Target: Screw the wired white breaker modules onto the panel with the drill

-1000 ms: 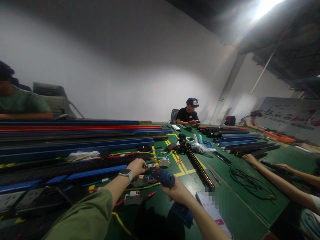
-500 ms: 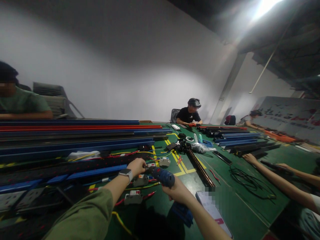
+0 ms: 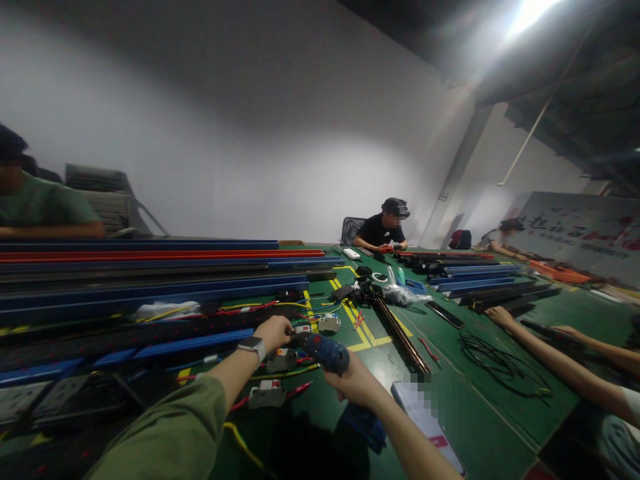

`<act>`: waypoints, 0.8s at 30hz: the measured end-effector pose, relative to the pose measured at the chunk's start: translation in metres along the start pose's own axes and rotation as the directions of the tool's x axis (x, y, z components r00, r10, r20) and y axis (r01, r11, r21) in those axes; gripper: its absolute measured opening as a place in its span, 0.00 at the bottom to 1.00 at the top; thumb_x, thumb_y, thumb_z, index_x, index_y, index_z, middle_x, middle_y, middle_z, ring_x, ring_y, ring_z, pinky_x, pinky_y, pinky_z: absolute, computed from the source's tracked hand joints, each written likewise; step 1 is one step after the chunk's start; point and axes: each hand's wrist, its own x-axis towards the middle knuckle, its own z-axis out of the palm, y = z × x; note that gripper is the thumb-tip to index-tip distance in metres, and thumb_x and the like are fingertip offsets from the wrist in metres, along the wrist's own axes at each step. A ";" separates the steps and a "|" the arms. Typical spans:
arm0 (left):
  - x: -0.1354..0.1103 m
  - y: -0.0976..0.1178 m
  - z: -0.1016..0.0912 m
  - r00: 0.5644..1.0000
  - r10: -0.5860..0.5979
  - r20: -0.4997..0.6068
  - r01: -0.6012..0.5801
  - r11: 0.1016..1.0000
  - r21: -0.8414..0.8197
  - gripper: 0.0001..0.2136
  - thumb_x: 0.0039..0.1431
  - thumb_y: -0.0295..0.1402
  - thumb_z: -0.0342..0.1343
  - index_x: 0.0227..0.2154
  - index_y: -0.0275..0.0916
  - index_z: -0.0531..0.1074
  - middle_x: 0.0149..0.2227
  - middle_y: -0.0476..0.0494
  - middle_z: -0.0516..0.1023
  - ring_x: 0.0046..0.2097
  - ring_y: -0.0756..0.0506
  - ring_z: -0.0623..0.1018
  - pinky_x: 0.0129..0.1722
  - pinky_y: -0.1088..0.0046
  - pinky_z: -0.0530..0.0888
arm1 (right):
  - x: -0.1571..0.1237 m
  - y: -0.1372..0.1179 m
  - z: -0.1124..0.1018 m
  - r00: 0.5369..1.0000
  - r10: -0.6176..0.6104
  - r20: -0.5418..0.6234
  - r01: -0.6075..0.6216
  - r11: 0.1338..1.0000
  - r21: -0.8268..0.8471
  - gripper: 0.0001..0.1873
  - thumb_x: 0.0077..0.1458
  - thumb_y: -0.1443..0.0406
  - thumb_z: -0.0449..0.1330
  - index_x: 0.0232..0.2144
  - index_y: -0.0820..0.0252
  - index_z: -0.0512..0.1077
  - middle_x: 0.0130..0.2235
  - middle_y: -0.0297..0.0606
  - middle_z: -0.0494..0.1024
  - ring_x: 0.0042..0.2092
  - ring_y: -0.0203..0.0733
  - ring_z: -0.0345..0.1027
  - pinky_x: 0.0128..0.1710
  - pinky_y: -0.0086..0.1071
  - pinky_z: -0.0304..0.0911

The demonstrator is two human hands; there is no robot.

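Note:
In my right hand (image 3: 350,381) is a blue and black cordless drill (image 3: 327,352), its nose pointing left. My left hand (image 3: 274,333), with a watch on the wrist, has its fingers closed at the drill's tip, beside a small white and grey circuit breaker (image 3: 302,330); what the fingers pinch is hidden. Below the drill's nose lies another breaker (image 3: 281,361). Closer to me is a grey breaker with a red lever (image 3: 267,394), red wires running from both its ends. One more breaker (image 3: 329,323) lies just beyond the drill.
Long blue and red rails (image 3: 150,255) fill the left side. Copper-coloured bars (image 3: 400,333), a phone (image 3: 445,315) and a coiled black cable (image 3: 505,367) lie to the right. A co-worker's arm (image 3: 555,353) reaches in there; another person (image 3: 383,230) sits across the table.
Both my hands and the drill stay almost exactly in place. The person across the table has shifted their head slightly to the right.

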 end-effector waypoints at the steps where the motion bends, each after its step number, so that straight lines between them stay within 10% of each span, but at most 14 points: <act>1: 0.000 -0.001 0.001 1.000 0.002 -0.003 -0.002 1.000 0.000 0.12 0.50 0.34 0.62 0.39 0.46 0.83 0.39 0.45 0.84 0.42 0.44 0.81 0.43 0.75 0.72 | 0.000 0.000 0.000 1.000 -0.005 0.001 0.005 1.000 -0.003 0.15 0.49 0.69 0.58 0.41 0.56 0.64 0.21 0.20 0.66 0.19 0.31 0.63 0.20 0.23 0.60; 24: 0.004 -0.004 0.004 1.000 0.015 -0.012 -0.015 1.000 0.013 0.11 0.50 0.35 0.62 0.38 0.46 0.83 0.38 0.45 0.84 0.42 0.44 0.81 0.41 0.75 0.72 | 0.002 0.004 0.001 0.999 -0.036 0.003 0.036 0.999 0.017 0.16 0.49 0.69 0.58 0.42 0.57 0.64 0.23 0.21 0.66 0.19 0.29 0.62 0.18 0.23 0.59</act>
